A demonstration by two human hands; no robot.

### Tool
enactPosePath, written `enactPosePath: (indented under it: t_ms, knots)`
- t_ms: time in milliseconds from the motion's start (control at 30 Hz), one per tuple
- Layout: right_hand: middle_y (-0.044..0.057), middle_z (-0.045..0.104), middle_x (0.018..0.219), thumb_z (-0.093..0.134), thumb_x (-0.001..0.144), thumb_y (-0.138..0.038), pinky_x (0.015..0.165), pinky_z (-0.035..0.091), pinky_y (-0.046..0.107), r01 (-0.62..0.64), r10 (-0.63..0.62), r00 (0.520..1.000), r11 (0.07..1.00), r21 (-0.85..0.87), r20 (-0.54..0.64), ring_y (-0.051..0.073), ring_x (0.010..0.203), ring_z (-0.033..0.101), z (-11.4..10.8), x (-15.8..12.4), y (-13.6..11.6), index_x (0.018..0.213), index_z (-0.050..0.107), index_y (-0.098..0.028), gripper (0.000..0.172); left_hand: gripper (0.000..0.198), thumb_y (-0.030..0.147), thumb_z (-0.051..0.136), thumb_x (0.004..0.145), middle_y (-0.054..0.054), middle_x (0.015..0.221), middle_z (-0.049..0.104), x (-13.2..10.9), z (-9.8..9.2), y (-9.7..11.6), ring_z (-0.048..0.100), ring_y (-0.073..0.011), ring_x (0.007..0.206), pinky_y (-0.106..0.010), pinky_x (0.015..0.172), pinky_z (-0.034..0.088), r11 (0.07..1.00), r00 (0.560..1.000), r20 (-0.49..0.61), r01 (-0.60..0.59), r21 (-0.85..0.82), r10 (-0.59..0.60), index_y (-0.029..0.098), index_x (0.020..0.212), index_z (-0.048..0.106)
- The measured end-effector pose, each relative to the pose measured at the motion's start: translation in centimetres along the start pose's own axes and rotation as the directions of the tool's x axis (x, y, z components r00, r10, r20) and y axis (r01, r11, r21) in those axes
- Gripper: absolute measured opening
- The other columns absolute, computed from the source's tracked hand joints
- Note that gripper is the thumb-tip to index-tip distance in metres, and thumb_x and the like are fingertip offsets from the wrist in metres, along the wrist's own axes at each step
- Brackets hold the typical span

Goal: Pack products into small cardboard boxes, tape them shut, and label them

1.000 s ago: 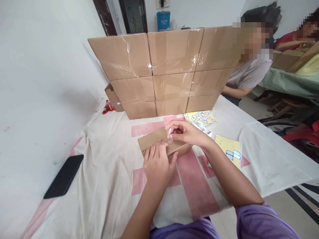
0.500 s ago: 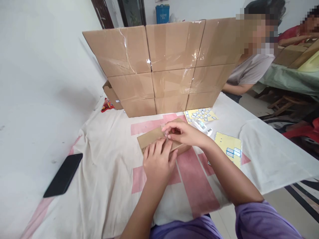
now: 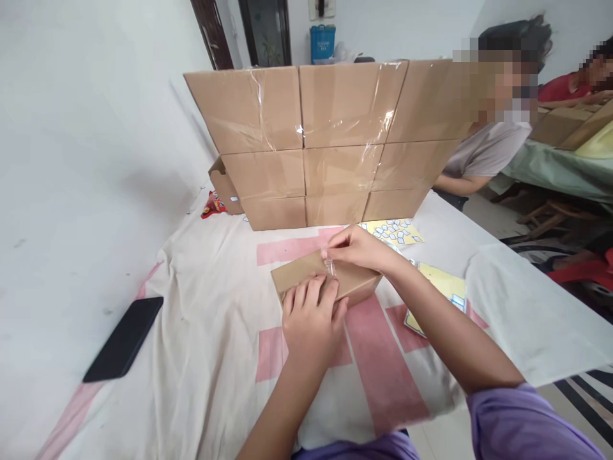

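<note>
At twelve o'clock, straight ahead on the tablecloth, bracing a cardboard box from seven o'clock with a loosely spread left hand. From one o'clock, pinching clear tape over the top with the right hand. Probably mid-taping; seems to call next for smoothing it flat.

The near left part of the small carton is covered by the left hand; the far end of the clear strip is hidden at the fingertips of the right hand; right of the grip, a pale object is mostly masked and cannot be identified, and a yellow card is partly covered by the right forearm; beyond the grip, marks on a yellow sheet are too small to be read, and a co-worker is partly hidden by stacked cartons; nearer than the grip, the purple sleeve is cut off by the bottom edge.
</note>
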State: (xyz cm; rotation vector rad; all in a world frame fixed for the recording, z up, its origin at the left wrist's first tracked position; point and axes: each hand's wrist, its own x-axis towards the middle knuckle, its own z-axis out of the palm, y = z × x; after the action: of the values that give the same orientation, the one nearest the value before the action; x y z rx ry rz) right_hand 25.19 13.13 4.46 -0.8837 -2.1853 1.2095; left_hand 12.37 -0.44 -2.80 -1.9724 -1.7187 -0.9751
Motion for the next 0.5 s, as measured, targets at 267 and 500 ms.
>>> enactPosePath:
  t_ms: [267, 500]
  knots:
    - [-0.003, 0.055, 0.056, 0.069, 0.078, -0.033, 0.053, 0.029, 0.026, -0.084, 0.102, 0.994, 0.959, -0.272, 0.051, 0.01, 0.057, 0.044, -1.5, 0.9, -1.7, 0.069, 0.078, -0.016, 0.021, 0.022, 0.03, 0.066, 0.09, -0.002, 0.112, 0.076, -0.1, 0.0, -0.1, 0.068, -0.0251, 0.104, -0.041, 0.089, 0.043, 1.0, 0.999, -0.051, -0.005, -0.015, 0.004, 0.025, 0.11, 0.07]
    - [-0.002, 0.058, 0.054, 0.069, 0.066, -0.019, 0.048, 0.031, 0.023, -0.361, 0.363, 0.918, 0.931, -0.046, 0.156, 0.008, 0.049, 0.044, -1.2, 2.1, -2.4, 0.064, 0.074, -0.015, 0.007, 0.02, 0.03, 0.067, 0.089, 0.0, 0.109, 0.077, -0.1, 0.1, 0.0, 0.068, -0.0241, 0.101, -0.04, 0.088, 0.043, 1.0, 0.996, -0.084, -0.013, -0.003, 0.013, 0.024, 0.107, 0.071]
